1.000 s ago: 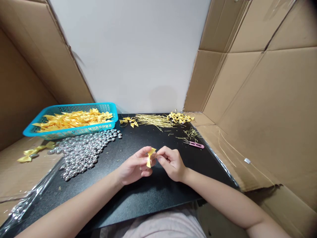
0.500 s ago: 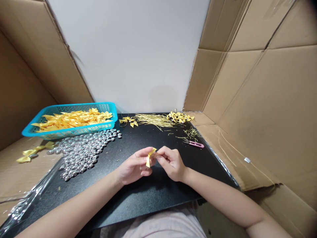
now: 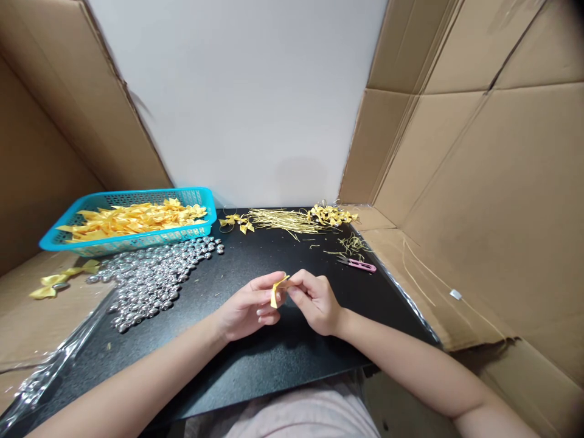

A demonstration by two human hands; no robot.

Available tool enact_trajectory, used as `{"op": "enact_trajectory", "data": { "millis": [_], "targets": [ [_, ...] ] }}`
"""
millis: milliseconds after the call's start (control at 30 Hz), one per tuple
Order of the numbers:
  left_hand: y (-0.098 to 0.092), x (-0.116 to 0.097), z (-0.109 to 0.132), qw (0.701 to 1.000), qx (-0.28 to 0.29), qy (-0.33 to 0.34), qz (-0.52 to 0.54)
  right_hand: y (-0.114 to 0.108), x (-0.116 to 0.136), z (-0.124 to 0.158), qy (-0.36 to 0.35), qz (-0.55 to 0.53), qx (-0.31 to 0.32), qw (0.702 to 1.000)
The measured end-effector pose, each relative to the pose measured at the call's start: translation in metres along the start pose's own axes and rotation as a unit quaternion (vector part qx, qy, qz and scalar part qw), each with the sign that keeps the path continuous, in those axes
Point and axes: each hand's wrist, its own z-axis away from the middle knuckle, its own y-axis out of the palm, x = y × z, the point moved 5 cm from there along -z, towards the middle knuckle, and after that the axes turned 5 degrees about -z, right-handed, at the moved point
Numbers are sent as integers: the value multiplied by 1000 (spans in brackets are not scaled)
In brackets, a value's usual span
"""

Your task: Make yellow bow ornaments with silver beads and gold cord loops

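Observation:
Above the near part of the black table (image 3: 219, 383), my left hand (image 3: 250, 307) pinches a yellow ribbon bow (image 3: 275, 294) between thumb and fingers. My right hand (image 3: 317, 302) is closed right beside the bow, its thumb and index finger pressed together at the bow's right side. In the earlier frame a thin cord runs from the bow into that pinch; now the fingers mostly hide it. Whatever sits behind the bow is covered by the left fingers.
A blue basket (image 3: 50, 241) of yellow bows stands at the left, with many silver beads (image 3: 150, 280) before it. Farther back lie gold cords (image 3: 287, 221) and finished-looking bows (image 3: 331, 215). Pink thread snips (image 3: 358, 264) lie right, near cord scraps (image 3: 353, 244). Cardboard walls (image 3: 493, 182) flank the table.
The bow has turned slightly in my left fingers and looks narrower. Both hands stay almost in place, still close together.

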Motion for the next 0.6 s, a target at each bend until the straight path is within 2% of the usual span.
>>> {"op": "enact_trajectory", "data": {
  "millis": [600],
  "targets": [
    [3, -5, -2, 996, -17, 38, -81, 0, 6, 0, -35, 4, -6, 999]
  ]
}}
